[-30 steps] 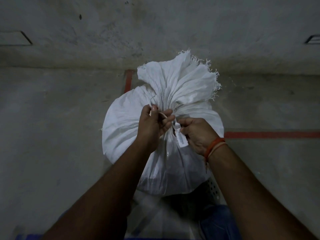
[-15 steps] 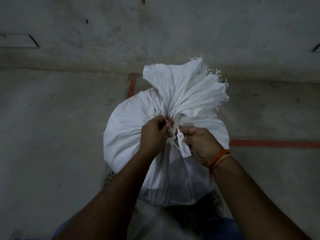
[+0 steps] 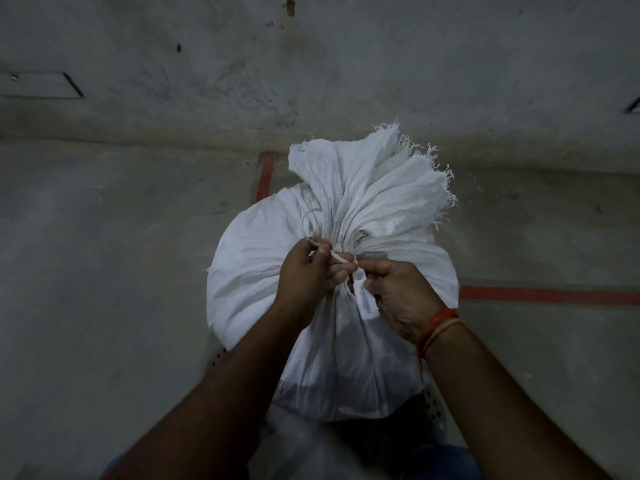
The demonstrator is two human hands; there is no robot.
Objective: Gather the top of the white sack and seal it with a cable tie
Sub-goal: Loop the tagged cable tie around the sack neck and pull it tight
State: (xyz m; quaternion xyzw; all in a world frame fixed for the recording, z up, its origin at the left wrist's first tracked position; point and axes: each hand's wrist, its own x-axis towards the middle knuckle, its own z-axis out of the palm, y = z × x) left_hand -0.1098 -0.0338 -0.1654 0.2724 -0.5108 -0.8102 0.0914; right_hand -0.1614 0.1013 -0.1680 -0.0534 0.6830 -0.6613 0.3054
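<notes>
A full white woven sack (image 3: 252,282) stands in front of me, its frayed top (image 3: 374,178) bunched into a neck. A pale cable tie (image 3: 337,258) circles that neck. My left hand (image 3: 308,275) is closed on the tie's free strap, whose tail curls up to the left. My right hand (image 3: 398,292) pinches the tie's flat white tag end (image 3: 365,299) just below the neck. Both hands sit side by side on the near side of the neck. The tie's far side is hidden by cloth.
The sack rests on a perforated pale seat or crate (image 3: 434,407) whose rim shows beneath it. Grey concrete floor (image 3: 104,271) lies all round, with red painted lines (image 3: 550,294) to the right and behind. A wall (image 3: 311,64) rises behind.
My left hand has drawn the strap out to the left, so a longer tail now loops beside the neck. The right hand keeps its hold on the tag end.
</notes>
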